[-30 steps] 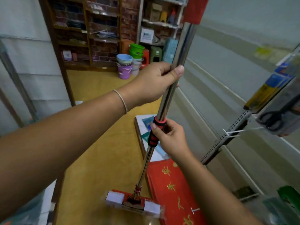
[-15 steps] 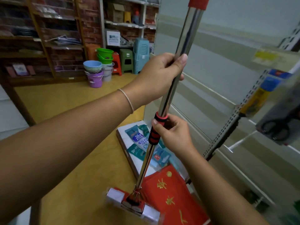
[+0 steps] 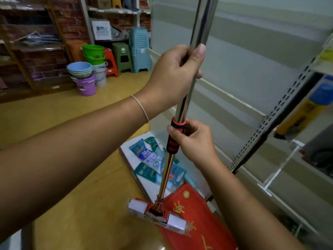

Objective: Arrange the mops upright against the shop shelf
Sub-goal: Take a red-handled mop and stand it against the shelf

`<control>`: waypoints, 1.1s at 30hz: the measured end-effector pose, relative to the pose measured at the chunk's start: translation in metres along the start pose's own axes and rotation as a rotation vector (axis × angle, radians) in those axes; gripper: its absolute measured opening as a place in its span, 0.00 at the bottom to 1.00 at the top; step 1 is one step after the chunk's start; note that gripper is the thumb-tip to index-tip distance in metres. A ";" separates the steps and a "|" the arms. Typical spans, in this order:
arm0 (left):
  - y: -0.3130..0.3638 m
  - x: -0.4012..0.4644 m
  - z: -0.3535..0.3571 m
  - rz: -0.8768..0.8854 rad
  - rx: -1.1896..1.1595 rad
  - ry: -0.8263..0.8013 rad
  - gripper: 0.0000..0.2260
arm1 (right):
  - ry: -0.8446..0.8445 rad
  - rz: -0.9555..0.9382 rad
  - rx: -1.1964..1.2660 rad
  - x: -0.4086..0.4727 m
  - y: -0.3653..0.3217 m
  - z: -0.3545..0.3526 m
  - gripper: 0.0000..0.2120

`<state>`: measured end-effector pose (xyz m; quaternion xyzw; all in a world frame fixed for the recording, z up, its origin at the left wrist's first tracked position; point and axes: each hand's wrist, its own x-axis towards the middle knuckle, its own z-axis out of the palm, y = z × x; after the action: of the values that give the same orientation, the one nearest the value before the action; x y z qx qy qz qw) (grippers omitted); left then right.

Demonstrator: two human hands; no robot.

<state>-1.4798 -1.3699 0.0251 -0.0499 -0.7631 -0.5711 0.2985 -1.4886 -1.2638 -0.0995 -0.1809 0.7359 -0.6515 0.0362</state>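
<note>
Open yellow floor (image 3: 75, 177) from 7 to 10 o'clock, free passage there. Mop (image 3: 182, 112) pole runs up the centre, head down at 6 o'clock touching a red banner (image 3: 196, 213). Flat box of wipe packs (image 3: 144, 159) lies just behind it. Shop shelf (image 3: 261, 134) upright and pegs with hung goods block 3 to 5 o'clock. Stacked buckets (image 3: 84, 78) and plastic stools (image 3: 129, 51) crowd 11 to 12 o'clock.

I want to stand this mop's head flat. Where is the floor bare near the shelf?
Bare yellow floor lies left of the mop head, stretching back to the buckets. By the shelf base it is crowded: wipe packets and red cloth.
</note>
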 end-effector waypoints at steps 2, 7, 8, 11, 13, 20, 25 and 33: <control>-0.007 0.013 0.008 0.013 -0.021 -0.004 0.21 | 0.033 0.001 -0.031 0.013 0.004 -0.004 0.05; -0.022 0.040 0.021 0.054 -0.091 -0.012 0.22 | 0.111 0.019 -0.068 0.038 0.013 -0.010 0.05; -0.025 0.044 0.023 0.052 -0.108 -0.023 0.22 | 0.127 0.018 -0.096 0.042 0.014 -0.012 0.06; -0.033 0.061 0.030 0.057 -0.146 -0.081 0.21 | 0.188 0.061 -0.132 0.052 0.012 -0.015 0.07; -0.037 0.072 0.034 0.062 -0.185 -0.120 0.19 | 0.223 0.067 -0.164 0.058 0.010 -0.018 0.07; -0.041 0.115 0.051 0.101 -0.288 -0.306 0.15 | 0.411 0.051 -0.219 0.075 -0.008 -0.023 0.05; -0.028 0.135 0.056 0.117 -0.383 -0.443 0.15 | 0.544 0.028 -0.286 0.083 -0.021 -0.025 0.04; -0.011 0.147 0.046 0.142 -0.512 -0.620 0.17 | 0.656 0.040 -0.393 0.080 -0.042 -0.018 0.06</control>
<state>-1.6228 -1.3717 0.0830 -0.3448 -0.6448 -0.6785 0.0709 -1.5591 -1.2750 -0.0414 0.0482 0.8227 -0.5205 -0.2237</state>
